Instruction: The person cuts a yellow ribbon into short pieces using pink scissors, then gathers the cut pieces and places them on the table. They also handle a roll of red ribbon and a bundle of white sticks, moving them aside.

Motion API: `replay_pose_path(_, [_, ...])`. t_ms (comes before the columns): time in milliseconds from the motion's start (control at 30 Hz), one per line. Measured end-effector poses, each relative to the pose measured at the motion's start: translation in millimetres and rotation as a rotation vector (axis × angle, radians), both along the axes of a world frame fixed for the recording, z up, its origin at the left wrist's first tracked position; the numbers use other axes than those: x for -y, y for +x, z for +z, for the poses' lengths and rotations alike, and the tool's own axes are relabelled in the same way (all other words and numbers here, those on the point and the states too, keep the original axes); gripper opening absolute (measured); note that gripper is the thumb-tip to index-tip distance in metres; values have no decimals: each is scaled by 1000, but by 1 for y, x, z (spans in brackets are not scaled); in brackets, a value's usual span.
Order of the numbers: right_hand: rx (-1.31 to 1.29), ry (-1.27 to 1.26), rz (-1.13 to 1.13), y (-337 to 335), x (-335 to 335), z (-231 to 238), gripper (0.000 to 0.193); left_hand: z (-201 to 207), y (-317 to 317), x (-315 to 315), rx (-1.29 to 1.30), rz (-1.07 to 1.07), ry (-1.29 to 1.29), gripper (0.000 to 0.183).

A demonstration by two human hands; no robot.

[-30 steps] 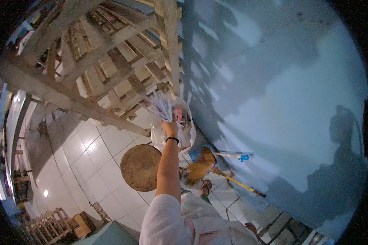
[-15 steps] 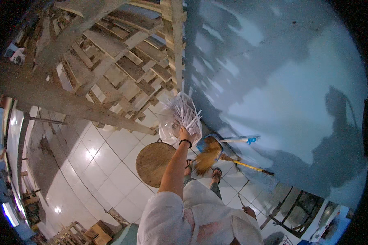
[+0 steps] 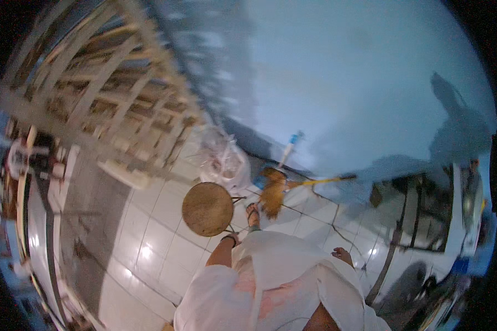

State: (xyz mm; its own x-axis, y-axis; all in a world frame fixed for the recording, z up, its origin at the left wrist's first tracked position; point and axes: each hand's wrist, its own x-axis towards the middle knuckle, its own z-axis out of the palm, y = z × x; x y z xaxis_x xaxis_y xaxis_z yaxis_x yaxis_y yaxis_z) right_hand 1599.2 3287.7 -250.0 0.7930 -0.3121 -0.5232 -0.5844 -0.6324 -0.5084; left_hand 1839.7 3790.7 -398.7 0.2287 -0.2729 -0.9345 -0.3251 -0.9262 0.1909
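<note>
My left forearm (image 3: 221,255) hangs down beside the round brown stool seat (image 3: 207,209). A blurred dark band shows near its end, and the fingers cannot be made out. My right hand (image 3: 342,255) hangs low at my right side, fingers loosely apart, with nothing visible in it. A translucent plastic bag (image 3: 226,168) with pale contents stands on the floor beyond the stool, apart from both hands. Ahead of my sandalled foot (image 3: 252,212) lies a straw-coloured broom head (image 3: 273,201), resting over a blue dustpan (image 3: 261,179).
A slatted wooden frame (image 3: 102,99) rises at the far left. The pale blue wall (image 3: 337,99) fills the far right, with the broom's yellow handle (image 3: 326,180) pointing toward it. A thin cord (image 3: 342,234) crosses the floor near my right hand. Dark metal framing (image 3: 419,215) stands at right.
My left hand has let go of the plastic bag and its arm has drawn back toward my body. The view has turned and is now blurred.
</note>
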Motion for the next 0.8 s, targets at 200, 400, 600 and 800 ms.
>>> replay_pose_path(200, [-54,-145,-240,-192,-5,-10,37,32,-13,68,170,-15,-134,57])
replay_pose_path(400, [-316,106,-1010,-397,-53,-48,43,79,-4,250,174,-299,-268,55])
replay_pose_path(600, [-678,39,-937,-420,-109,-85,40,103,-11,436,138,-553,-341,53])
replay_pose_path(800, [-114,317,-1409,-343,-64,-93,45,112,-15,621,147,-882,-266,52])
